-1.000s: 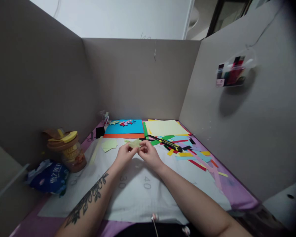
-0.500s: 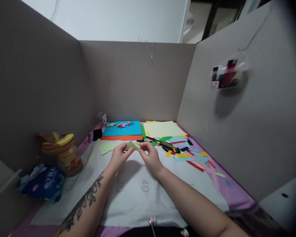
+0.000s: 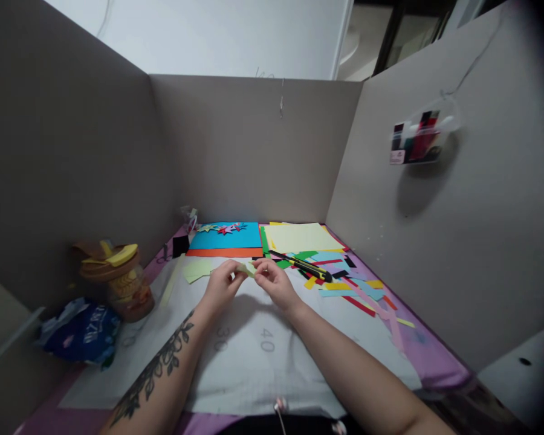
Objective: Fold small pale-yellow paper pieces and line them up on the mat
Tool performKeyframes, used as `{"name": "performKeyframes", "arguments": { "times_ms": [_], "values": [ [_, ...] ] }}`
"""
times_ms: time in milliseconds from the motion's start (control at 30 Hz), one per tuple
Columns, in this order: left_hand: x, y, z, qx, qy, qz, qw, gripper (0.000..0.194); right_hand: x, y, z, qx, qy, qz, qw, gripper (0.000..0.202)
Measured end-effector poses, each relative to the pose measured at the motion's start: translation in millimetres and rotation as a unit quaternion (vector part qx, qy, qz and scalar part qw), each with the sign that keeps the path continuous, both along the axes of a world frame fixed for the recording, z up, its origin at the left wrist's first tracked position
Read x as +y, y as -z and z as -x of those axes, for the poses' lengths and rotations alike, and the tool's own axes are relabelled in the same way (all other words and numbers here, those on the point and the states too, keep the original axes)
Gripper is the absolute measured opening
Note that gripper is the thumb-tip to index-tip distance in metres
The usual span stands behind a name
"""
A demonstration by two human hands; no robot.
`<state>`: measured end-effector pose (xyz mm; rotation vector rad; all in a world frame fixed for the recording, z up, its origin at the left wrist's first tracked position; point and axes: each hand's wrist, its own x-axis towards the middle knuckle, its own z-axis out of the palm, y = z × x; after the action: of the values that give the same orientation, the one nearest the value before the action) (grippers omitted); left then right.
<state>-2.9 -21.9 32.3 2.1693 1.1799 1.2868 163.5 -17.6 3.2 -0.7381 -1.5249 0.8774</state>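
Observation:
A small folded piece of pale green paper (image 3: 249,269) is held between both hands above the white sheet (image 3: 245,374). My left hand (image 3: 223,283) pinches its left end between thumb and fingers. On the right end, the fingertips of my right hand (image 3: 275,283) are closed on the same piece. Parts of the paper are hidden by the fingers. Left of my left hand, a flat pale green scrap (image 3: 197,270) lies on the sheet. Just beyond my right hand is a black and yellow cutter (image 3: 310,268).
Blue paper (image 3: 217,238) with small paper stars lies at the back, beside pale yellow sheets (image 3: 304,237). Coloured strips (image 3: 351,289) are scattered on the right. A cup with a yellow lid (image 3: 129,290) and a blue packet (image 3: 81,332) stand at left. Grey panels surround the table.
The folded paper has turned and flattened between the fingers, so less of it shows. Both hands have come slightly closer together. The view has shifted a little.

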Motion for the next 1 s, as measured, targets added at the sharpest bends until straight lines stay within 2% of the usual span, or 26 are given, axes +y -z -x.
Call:
{"name": "performKeyframes", "arguments": {
  "times_ms": [267,433,533,633,800,1000],
  "values": [
    [0.8,-2.0,-3.8,-0.058,-0.038,0.100,0.993,0.015,0.6,-0.2,-0.3,-0.019,0.057,-0.033,0.998,0.008],
    [1.0,-1.8,-4.0,-0.101,-0.009,0.155,0.983,0.017,2.3,0.7,1.4,0.021,0.032,0.033,0.999,0.013],
    [0.0,-2.3,-4.8,-0.102,-0.004,0.167,0.981,0.016,3.2,0.2,3.7,0.056,-0.004,0.090,0.994,0.017],
    [-2.1,-4.1,-6.4,-0.101,-0.009,0.174,0.980,0.014,3.3,-1.2,6.0,0.102,-0.009,0.118,0.988,0.023],
    [-4.0,-4.4,-8.6,-0.100,0.020,0.182,0.978,0.019,1.5,-1.3,8.1,0.117,0.003,0.107,0.987,0.026],
    [-2.4,-1.6,-10.1,-0.121,0.007,0.189,0.974,0.018,0.6,0.1,8.5,0.097,-0.007,0.088,0.991,0.026]
  ]
}}
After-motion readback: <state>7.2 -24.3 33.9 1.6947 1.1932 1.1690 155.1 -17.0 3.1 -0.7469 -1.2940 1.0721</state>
